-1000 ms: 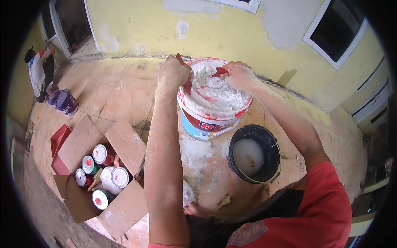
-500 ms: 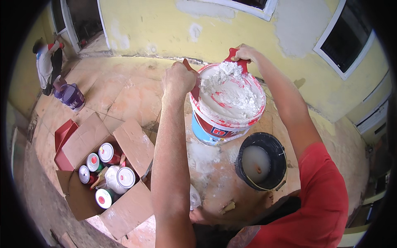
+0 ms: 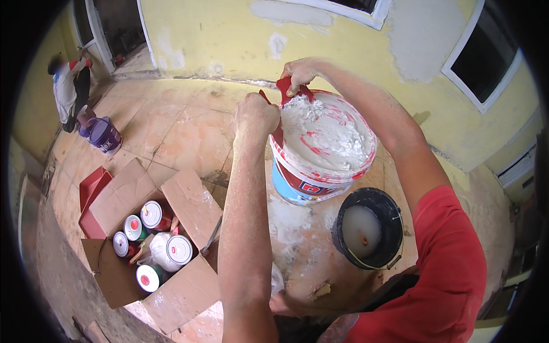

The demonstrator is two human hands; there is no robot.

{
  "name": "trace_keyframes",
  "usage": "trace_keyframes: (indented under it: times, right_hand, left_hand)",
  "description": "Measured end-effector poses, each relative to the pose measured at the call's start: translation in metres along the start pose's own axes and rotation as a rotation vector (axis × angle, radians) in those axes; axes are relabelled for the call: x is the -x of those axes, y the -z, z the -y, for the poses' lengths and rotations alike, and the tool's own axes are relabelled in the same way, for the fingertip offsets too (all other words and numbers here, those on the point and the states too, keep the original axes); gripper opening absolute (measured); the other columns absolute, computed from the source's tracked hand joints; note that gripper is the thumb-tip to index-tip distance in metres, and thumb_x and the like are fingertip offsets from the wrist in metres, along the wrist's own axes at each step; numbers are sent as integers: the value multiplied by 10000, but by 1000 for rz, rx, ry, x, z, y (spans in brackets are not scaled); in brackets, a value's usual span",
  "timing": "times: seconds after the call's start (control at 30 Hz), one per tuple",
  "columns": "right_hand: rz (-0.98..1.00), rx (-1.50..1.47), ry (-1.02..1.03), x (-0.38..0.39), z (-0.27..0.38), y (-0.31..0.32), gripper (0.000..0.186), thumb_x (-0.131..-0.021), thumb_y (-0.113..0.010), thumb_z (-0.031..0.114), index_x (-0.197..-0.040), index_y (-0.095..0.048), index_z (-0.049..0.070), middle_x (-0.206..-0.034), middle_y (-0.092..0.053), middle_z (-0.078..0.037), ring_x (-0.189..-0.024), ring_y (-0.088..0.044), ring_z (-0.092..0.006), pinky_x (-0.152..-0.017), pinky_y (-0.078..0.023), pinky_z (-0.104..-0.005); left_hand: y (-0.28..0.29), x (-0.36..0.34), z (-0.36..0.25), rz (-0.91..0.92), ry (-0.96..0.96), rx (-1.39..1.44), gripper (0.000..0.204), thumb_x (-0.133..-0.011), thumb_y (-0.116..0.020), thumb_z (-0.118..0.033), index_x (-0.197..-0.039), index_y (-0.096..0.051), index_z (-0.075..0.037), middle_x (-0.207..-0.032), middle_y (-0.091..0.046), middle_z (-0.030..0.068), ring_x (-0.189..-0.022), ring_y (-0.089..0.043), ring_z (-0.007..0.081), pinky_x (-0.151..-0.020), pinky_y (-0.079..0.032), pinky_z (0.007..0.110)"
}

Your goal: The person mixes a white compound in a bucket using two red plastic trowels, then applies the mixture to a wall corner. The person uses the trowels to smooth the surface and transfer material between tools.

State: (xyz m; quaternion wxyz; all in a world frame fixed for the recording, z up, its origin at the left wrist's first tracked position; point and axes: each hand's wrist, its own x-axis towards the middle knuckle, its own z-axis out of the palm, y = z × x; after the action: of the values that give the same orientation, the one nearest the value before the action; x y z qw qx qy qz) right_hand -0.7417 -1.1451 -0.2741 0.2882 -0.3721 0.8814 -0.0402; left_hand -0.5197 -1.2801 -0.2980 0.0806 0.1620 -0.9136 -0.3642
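Note:
A large white plastic bucket [image 3: 309, 183] with red and blue markings is filled with thick white paste [image 3: 325, 140], smeared red in places. My left hand [image 3: 257, 114] grips a red scraper [image 3: 278, 131] at the bucket's left rim, its blade partly hidden by my fingers. My right hand [image 3: 300, 74] is closed on a second red scraper [image 3: 291, 86] at the back rim, beside lumps of white paste. Just right and in front of the bucket stands a black pail [image 3: 389, 206] with cloudy liquid and a wire handle.
A cardboard box [image 3: 114, 280] of several paint cans and brushes lies at left, beside red trays [image 3: 91, 214]. Beyond, another person [image 3: 67, 97] crouches by purple buckets [image 3: 104, 139] near a doorway. A yellow wall [image 3: 217, 40] with windows runs behind the tiled floor.
My right hand and its scraper have moved left along the back rim, toward my left hand. The view has shifted slightly, so surroundings appear further right.

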Motion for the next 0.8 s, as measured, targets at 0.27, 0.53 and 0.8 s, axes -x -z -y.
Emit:
trace_keyframes:
  times: [0.27,0.53,0.8]
  right_hand:
    - [72,-5,190,45,25,-17,172,-819,-805,122,-960,-759,35,-832,-750,-20,-754,-668,-132,-722,-526,-336]
    - [-191,55,336,140,-1,-70,218,-807,-695,29,-1012,-760,62,-978,-759,-72,-941,-697,-213,-874,-541,-385]
    - [-630,-149,-25,203,-34,-105,233,-901,-726,170,-1111,-742,70,-1095,-752,-132,-1078,-687,-315,-922,-540,-433]
  left_hand:
    - [-23,4,-3,-76,-101,-37,376,-855,-642,-200,-1080,-686,99,-1097,-718,327,-1085,-704,443,-942,-555,494]
    - [-43,22,-26,11,-161,-68,396,-958,-548,-190,-1213,-628,103,-1146,-705,332,-1112,-696,456,-975,-558,502]
    - [-45,35,-50,7,-186,-6,418,-926,-622,-202,-1215,-619,99,-1148,-710,308,-1118,-693,449,-992,-553,494]
